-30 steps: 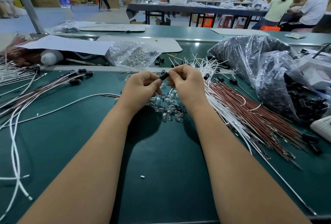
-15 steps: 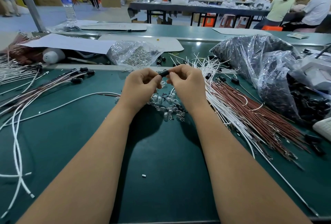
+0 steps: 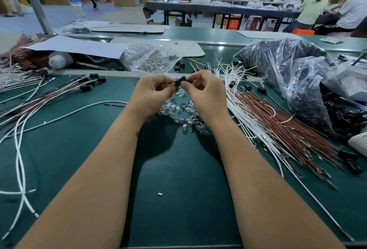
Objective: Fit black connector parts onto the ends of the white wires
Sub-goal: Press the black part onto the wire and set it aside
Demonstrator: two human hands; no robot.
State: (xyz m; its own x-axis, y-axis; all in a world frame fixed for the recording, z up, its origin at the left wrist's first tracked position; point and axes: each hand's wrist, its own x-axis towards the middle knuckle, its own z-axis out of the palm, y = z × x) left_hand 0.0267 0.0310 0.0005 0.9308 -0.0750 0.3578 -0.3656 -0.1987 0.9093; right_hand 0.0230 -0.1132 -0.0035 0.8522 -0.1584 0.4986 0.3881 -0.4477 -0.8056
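Above the green worktop [image 3: 178, 189], we hold a black connector part [image 3: 181, 80] between both hands: our right hand [image 3: 205, 91] pinches it with curled fingers [image 3: 185, 85], while our left hand [image 3: 153, 93] closes its fingers on a thin wire end at the part's left. White wires [image 3: 238, 97] lie just right of our hands; small clear bulbs [image 3: 178, 111] lie beneath them.

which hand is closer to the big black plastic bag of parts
Right. The right hand is nearer the black plastic bag, which lies off to its right past the white wires. The left hand sits farther away, on the other side of the right hand.
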